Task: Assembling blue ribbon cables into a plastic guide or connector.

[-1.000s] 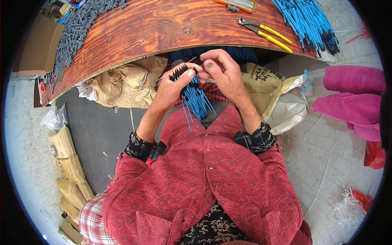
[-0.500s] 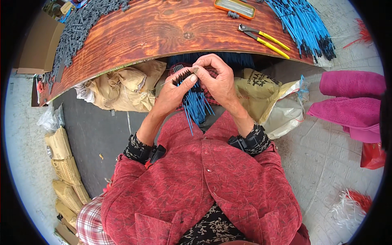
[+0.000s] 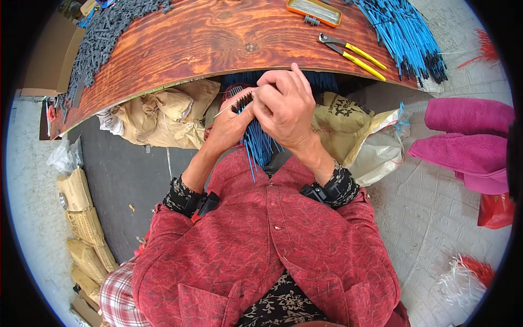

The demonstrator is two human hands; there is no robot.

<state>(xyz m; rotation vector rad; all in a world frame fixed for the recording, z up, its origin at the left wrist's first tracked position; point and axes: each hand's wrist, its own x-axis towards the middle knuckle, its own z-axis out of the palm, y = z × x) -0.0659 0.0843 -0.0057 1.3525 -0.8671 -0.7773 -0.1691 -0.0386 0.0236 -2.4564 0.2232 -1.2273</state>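
Observation:
In front of my chest, just below the table edge, my left hand (image 3: 224, 131) is closed around a bundle of thin blue rods with black tips (image 3: 257, 144). Their black ends (image 3: 243, 102) stand in a row above the thumb, and the blue lengths hang toward my lap. A thin pale wire-like piece (image 3: 223, 111) pokes out at the left of this hand. My right hand (image 3: 287, 109) is pinched against the black ends, its little finger raised. Whatever sits between its fingertips is hidden by the hand itself.
On the wooden table (image 3: 201, 41) lie yellow-handled pliers (image 3: 354, 54), an orange-rimmed tray of thin pieces (image 3: 314, 11), grey plastic parts (image 3: 106, 41) and more blue rods (image 3: 406, 38). Paper sacks (image 3: 158, 117) and a white bag (image 3: 378, 150) stand beneath. Pink towels (image 3: 463, 144) are at right.
My right hand has turned so its back shows more and its little finger lifts, its fingertips staying at the black ends. My left hand keeps its hold on the bundle.

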